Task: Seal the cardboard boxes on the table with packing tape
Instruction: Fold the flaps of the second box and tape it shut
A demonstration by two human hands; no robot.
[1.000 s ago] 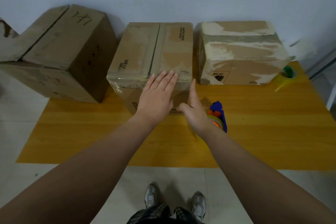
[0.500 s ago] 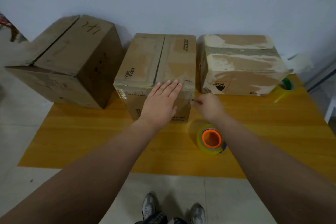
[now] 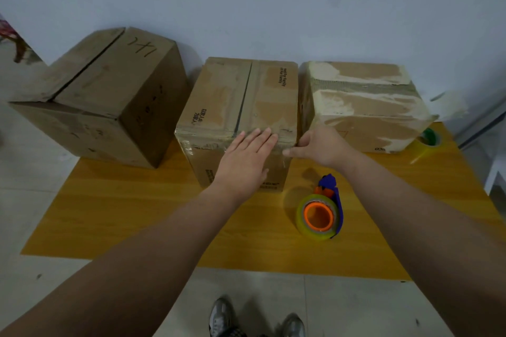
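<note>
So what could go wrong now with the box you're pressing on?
The top seam of the middle box looks like an open dark gap, so the flaps might spring up once the left hand and right hand lift. The tape dispenser lies right beside the right forearm, so pulling back could knock it. The left box seems to hang past the table edge and might tip.

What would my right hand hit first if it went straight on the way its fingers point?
The right hand points left, so it would probably meet the middle box's front right corner first; whether it already touches is unclear.
</note>
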